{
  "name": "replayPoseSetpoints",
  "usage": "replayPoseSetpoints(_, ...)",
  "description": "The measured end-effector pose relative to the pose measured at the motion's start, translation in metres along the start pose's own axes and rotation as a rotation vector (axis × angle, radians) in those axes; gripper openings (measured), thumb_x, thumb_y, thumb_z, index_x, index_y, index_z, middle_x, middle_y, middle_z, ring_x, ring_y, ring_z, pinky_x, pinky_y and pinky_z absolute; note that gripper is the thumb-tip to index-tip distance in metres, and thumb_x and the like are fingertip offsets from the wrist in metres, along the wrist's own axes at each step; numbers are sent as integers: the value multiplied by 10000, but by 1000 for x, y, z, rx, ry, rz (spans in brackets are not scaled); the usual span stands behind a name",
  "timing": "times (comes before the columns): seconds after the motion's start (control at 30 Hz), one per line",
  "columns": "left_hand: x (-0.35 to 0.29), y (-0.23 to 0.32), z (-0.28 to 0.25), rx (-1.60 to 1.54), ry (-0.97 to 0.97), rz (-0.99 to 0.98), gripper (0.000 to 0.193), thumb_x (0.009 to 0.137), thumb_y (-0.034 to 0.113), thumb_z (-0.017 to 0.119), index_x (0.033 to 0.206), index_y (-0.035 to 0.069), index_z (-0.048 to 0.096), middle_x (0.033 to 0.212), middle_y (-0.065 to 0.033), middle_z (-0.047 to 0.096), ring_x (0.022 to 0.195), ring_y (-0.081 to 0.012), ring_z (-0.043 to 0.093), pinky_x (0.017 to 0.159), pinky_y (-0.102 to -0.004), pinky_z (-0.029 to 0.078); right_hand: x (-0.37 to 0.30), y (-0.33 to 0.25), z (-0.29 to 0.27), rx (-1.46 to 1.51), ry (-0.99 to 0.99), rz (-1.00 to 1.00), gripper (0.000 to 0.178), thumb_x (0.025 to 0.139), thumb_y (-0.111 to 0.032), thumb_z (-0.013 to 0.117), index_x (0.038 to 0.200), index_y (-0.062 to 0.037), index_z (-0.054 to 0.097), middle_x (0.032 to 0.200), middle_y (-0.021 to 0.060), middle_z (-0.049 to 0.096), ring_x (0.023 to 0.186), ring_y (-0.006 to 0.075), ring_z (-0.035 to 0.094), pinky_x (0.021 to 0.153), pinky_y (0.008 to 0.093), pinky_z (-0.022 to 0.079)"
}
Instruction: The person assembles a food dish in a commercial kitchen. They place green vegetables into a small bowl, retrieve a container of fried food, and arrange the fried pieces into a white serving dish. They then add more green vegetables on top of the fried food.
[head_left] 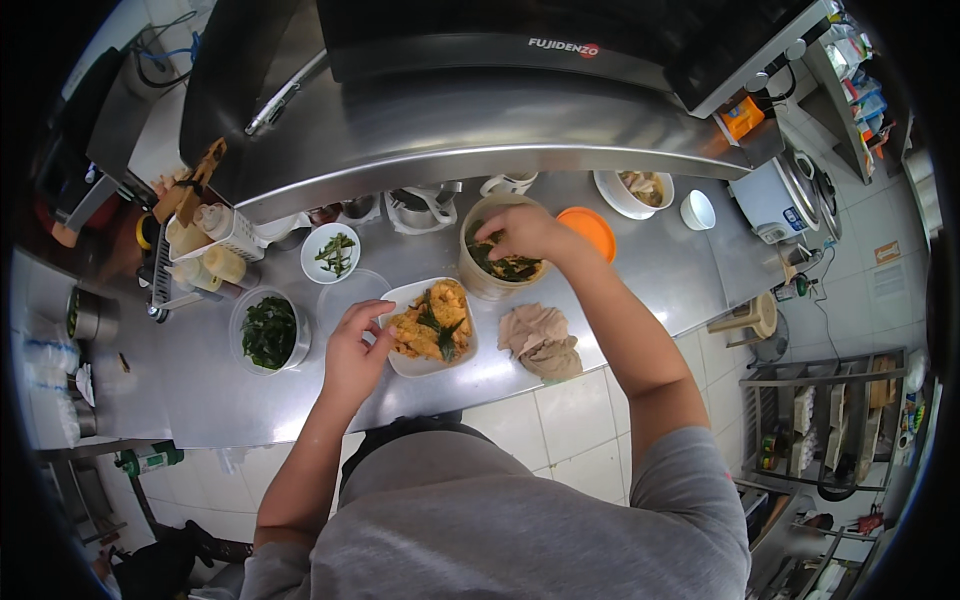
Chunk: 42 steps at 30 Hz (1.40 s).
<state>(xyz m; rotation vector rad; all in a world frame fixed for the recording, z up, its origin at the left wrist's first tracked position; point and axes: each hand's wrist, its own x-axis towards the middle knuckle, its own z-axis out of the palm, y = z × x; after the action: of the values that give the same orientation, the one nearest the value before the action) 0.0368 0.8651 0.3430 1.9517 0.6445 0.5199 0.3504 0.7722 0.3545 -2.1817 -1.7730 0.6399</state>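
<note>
My left hand (355, 348) is at the left rim of a white square dish (404, 368), fingertips touching its edge, thumb and fingers apart. Golden fried pieces (415, 330) fill that dish, with dark green leaves (440, 328) on top. My right hand (522, 234) reaches over a tall beige tub (487, 286) just behind and to the right. Its fingers are bent and apart above dark, crisp-looking leaves (512, 268) inside; no held piece shows. A crumpled brown cloth (540, 340) lies right of the dish.
On the steel counter (230, 410) are a tub of green leaves (268, 332), a white bowl of cut greens (331, 253), a clear lid (355, 292), an orange lid (588, 233), a food bowl (640, 192) and a white cup (698, 210). A steel shelf edge (480, 160) overhangs the back.
</note>
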Motion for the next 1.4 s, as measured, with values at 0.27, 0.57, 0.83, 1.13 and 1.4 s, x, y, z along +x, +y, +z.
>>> replayPoseSetpoints(0.27, 2, -1, 0, 20, 3, 25, 307, 778, -15, 626, 1073, 67, 611, 1123, -66, 587, 712, -76, 542, 561, -200, 447, 1, 2, 12, -242, -72, 203, 251, 638, -158, 729, 888, -140, 722, 1015, 67, 655, 966, 249, 594, 838, 369, 458)
replayPoseSetpoints(0.57, -18, -8, -10, 96, -25, -81, 254, 791, 30, 625, 1042, 67, 625, 1055, -70, 617, 674, -113, 562, 533, -231, 439, 1, -7, 21, -284, 127, 235, 280, 683, -58, 671, 949, -136, 708, 921, 98, 673, 910, 266, 626, 818, 365, 488)
replayPoseSetpoints(0.83, -60, -55, 18, -441, -209, -806, 502, 808, 91, 613, 1220, 21, 335, 1041, -148, 564, 774, -197, 615, 618, -303, 516, -9, -15, 20, -221, 70, 218, 241, 734, -167, 664, 971, -152, 705, 952, 102, 669, 916, 281, 615, 815, 390, 476)
replayPoseSetpoints(1.13, -46, -67, 55, -735, 149, -835, 424, 762, -34, 545, 1081, 70, 287, 1030, -193, 547, 841, -313, 636, 702, -392, 552, -6, -28, 17, -256, 36, 301, 188, 800, -161, 570, 924, -149, 711, 986, 96, 663, 944, 265, 614, 820, 384, 479)
replayPoseSetpoints(1.4, -48, -69, 64, -771, 189, -840, 474, 710, -89, 571, 1062, 54, 288, 1088, -182, 463, 881, -276, 599, 726, -396, 571, -17, -53, 12, -156, 62, 114, 178, 787, -65, 521, 858, -52, 684, 891, 138, 671, 880, 303, 637, 773, 403, 516)
